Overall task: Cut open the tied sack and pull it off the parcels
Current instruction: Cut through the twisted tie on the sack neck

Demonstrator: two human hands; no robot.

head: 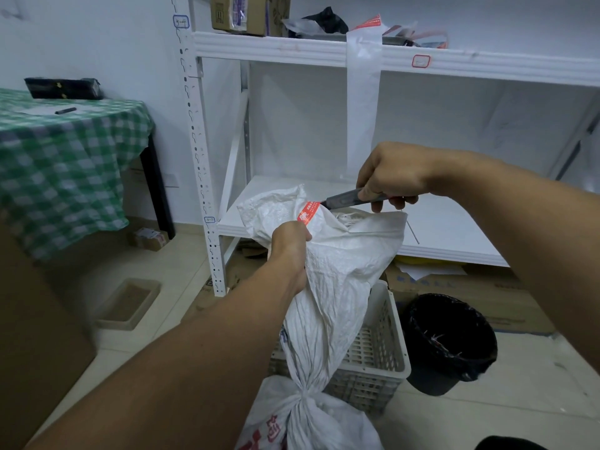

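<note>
Two hands on the upright sack, blade at its top.
Left hand (pixel 290 237) grips the white sack (pixel 334 287), stretched from its knot (pixel 306 396) at 6 o'clock towards 12; right hand (pixel 389 177) clasps a knife (pixel 344 199) pointing to 9 o'clock, tip at the red tape (pixel 308 212).

a parcel storeroom: white shelving (pixel 324 48) holding cardboard boxes (pixel 238 13).
</note>
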